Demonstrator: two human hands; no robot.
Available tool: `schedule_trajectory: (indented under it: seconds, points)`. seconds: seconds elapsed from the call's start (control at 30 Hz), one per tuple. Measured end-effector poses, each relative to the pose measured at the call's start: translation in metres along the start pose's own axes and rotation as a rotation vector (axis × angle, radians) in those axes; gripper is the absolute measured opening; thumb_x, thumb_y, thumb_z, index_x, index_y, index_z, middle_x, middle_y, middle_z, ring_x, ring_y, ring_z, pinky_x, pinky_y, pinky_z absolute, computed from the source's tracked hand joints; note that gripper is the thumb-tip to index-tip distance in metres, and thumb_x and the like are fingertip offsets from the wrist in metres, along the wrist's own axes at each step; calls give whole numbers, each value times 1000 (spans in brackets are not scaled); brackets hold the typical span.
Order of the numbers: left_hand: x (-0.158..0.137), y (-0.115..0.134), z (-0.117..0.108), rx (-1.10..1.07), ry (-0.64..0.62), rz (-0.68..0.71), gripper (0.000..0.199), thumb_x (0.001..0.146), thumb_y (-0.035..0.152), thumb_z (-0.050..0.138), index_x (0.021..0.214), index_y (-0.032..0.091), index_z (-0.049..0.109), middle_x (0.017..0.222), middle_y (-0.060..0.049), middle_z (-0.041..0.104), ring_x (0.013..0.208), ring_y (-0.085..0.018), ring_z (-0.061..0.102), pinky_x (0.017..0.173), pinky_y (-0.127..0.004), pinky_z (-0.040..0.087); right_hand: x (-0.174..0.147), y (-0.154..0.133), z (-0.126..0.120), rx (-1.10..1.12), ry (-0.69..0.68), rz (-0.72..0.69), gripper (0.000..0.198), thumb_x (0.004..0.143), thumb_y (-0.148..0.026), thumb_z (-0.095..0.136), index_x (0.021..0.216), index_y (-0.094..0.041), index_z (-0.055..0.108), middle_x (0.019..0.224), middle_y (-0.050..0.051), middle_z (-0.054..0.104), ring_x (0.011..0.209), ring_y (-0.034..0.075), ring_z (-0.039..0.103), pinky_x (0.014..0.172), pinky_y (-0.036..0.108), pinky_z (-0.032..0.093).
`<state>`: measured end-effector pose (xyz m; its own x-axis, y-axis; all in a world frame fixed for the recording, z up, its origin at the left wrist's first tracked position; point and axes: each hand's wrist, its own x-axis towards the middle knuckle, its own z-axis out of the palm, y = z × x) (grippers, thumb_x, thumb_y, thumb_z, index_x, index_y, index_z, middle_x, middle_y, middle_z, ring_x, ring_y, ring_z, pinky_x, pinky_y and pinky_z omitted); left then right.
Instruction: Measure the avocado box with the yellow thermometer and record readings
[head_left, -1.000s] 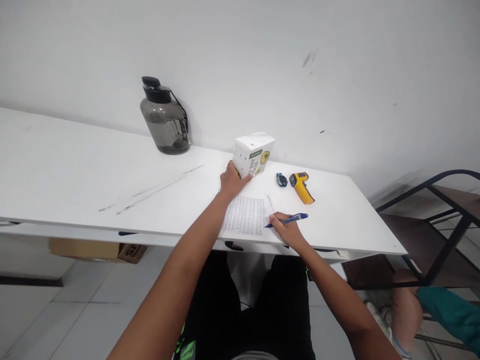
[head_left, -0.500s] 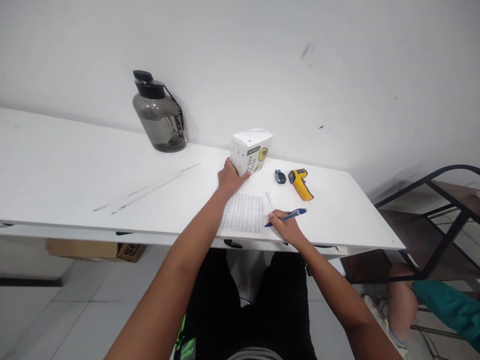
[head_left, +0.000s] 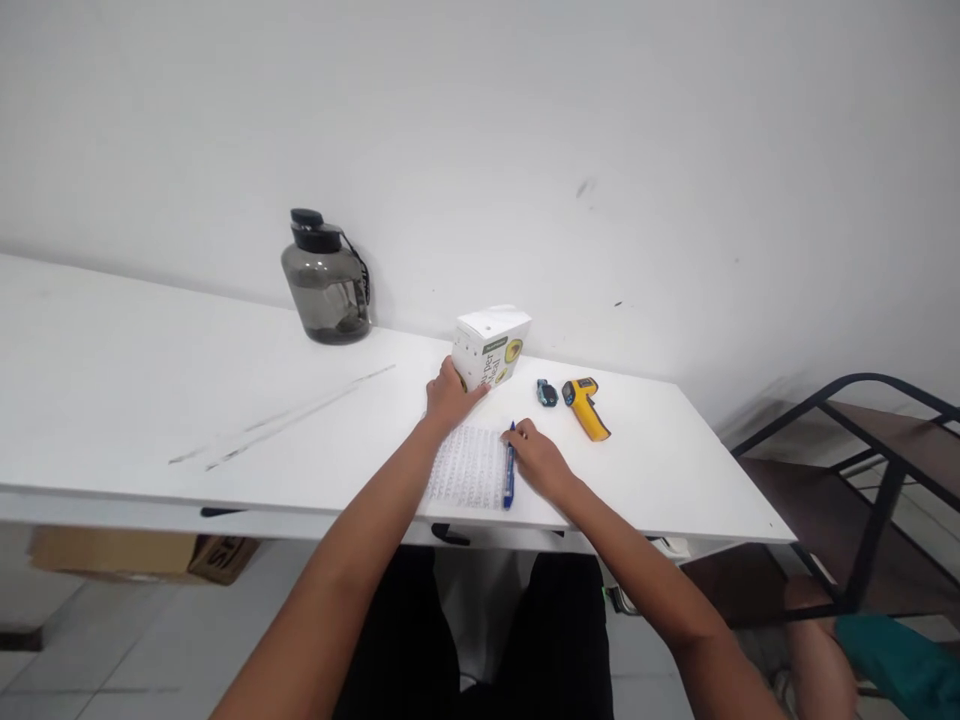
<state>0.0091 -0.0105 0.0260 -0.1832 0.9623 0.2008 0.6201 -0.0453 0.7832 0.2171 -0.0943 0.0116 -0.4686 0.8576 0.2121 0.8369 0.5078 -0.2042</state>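
- Pale wall (head_left: pixel 480 150) backs a white tabletop (head_left: pixel 652 470) bearing a printed carton (head_left: pixel 478 350).
- Left hand (head_left: pixel 452 395) clasps the carton's near lower part.
- Right hand (head_left: pixel 541 465), in front of the carton, pinches a blue pen (head_left: pixel 510 480) beside rows of writing on paper (head_left: pixel 465 470).
- Right of the carton: watch (head_left: pixel 547 394), yellow gun-shaped device (head_left: pixel 587 410).
- Left of the carton: dark jug (head_left: pixel 326 295).

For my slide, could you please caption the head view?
Left hand grips a box; right hand holds a blue pen.
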Motion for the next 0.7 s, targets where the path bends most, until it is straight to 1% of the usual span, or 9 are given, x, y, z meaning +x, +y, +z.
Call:
schedule_trajectory:
  seconds: [0.1,0.2,0.27,0.33,0.4,0.5,0.53,0.63,0.7]
  points:
    - [1,0,-1,10,0,-9,82,79,54,74,142,23,33,149,-17,60,139,-37,57,117,-52,41,15,6,-14,-202,-64,32,49,93,-2,47,130,-24,70,113,13,65,85,22,62,75,32,44]
    - [2,-1,-2,12,-19,-24,82,80,56,72,143,21,32,149,-18,60,140,-37,56,117,-51,40,22,24,-35,-318,30,398,51,99,-13,47,149,-20,56,122,19,64,103,29,64,85,38,45]
    - [4,-2,-1,10,-28,-28,83,80,56,72,144,21,32,150,-19,59,141,-37,55,119,-52,38,22,41,-47,-330,94,647,57,101,-30,53,154,-12,47,134,25,59,120,36,59,93,46,45]
    - [5,-4,0,14,-32,-27,83,80,56,72,143,21,32,149,-18,60,141,-37,55,120,-53,35,21,61,-55,-279,88,774,63,97,-38,59,151,-8,48,138,27,57,130,39,53,100,50,43]
    - [6,-4,0,18,-33,-27,82,80,56,72,143,22,32,147,-18,62,141,-37,55,121,-54,33,19,83,-61,-77,20,855,65,90,-42,68,146,-12,53,140,24,58,132,39,54,101,49,44]
    - [6,-4,0,8,-20,-25,81,80,56,72,143,22,33,146,-18,62,141,-37,56,120,-54,33,20,108,-69,450,-3,904,69,69,-34,82,132,-15,62,130,19,67,120,36,63,95,45,49]
    - [6,-4,0,0,-13,-26,80,80,56,73,142,22,34,145,-18,63,141,-37,56,120,-54,34,21,112,-71,526,9,905,64,65,-31,83,124,-15,64,124,18,69,115,36,65,92,44,51]
    - [6,-4,-2,-44,4,-38,77,79,56,76,138,24,39,138,-16,68,137,-37,59,117,-54,38,27,110,-76,684,65,836,39,72,-38,70,104,-17,65,110,15,73,100,30,70,82,39,55]
    - [7,-6,-1,-95,9,-49,77,77,57,78,137,26,42,134,-15,70,132,-38,63,110,-53,46,33,97,-74,884,185,673,34,78,-47,59,98,-19,62,106,12,73,91,24,71,77,35,56]
